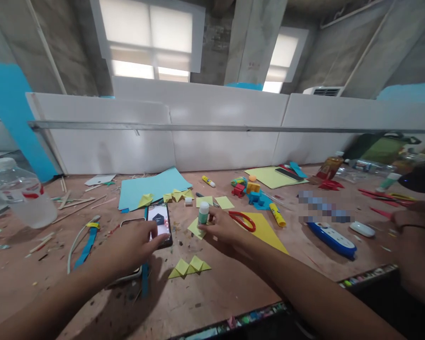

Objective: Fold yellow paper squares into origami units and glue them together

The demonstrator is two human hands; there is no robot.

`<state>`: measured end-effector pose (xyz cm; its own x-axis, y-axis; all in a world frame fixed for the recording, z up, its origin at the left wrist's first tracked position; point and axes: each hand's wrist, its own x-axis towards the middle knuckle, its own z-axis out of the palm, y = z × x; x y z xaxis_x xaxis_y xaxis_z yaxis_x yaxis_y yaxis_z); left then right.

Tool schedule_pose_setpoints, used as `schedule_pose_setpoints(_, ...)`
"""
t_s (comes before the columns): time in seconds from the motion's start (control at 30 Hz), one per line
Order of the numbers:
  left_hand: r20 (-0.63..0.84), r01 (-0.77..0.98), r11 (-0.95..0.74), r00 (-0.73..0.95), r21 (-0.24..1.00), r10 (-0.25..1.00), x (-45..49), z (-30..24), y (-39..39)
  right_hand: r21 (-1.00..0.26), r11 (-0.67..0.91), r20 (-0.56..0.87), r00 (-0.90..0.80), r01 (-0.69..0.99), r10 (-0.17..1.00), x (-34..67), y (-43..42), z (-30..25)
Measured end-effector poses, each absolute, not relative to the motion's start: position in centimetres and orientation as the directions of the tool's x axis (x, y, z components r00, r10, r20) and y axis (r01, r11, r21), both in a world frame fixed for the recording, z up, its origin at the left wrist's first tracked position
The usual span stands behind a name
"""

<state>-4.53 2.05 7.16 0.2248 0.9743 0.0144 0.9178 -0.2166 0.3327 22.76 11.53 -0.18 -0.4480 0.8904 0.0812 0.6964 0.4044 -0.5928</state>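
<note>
My right hand [221, 226] holds a glue stick [203, 215] with a white top and green label, upright over a pale yellow paper square [195, 229]. Over the lit screen of a smartphone [158, 215] is my left hand [143, 241], its thumb and forefinger apart and nothing gripped. Whether its fingertips touch the glass I cannot tell. A strip of folded yellow paper triangles [189, 267] lies on the table between my forearms. Behind the phone are more folded triangles [177, 194], a small white cap [188, 201] and loose yellow squares [225, 202].
Red-handled scissors [242, 221] lie on yellow paper [265, 231]. Blue sheets [152, 186] are at the back, a water bottle [23, 193] at far left. A blue-and-white power strip [333, 240] is on the right, near another person's arm [416, 245].
</note>
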Motion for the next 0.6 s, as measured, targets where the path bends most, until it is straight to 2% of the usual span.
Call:
schedule_pose_setpoints(0.13,0.039,0.909,-0.223,0.224,0.353,0.974,-6.1,7.2,2.0,-0.543,0.359,0.108,-0.361,0.759,0.926,23.3,13.5,2.1)
schedule_pose_setpoints(0.3,0.026,0.896,-0.237,0.245,0.376,0.969,-6.5,6.0,2.3,-0.521,0.239,0.137,-0.196,0.82,0.971,24.7,20.6,5.6)
schedule_pose_setpoints(0.43,0.016,0.902,-0.249,0.26,0.353,0.965,-6.1,5.3,2.3,-0.524,0.132,0.098,-0.095,0.841,0.991,24.7,25.0,4.9)
schedule_pose_setpoints(0.6,-0.006,0.91,-0.263,0.28,0.32,0.96,-6.7,4.8,1.7,-0.551,0.052,0.051,-0.029,0.833,0.998,24.5,26.3,2.7)
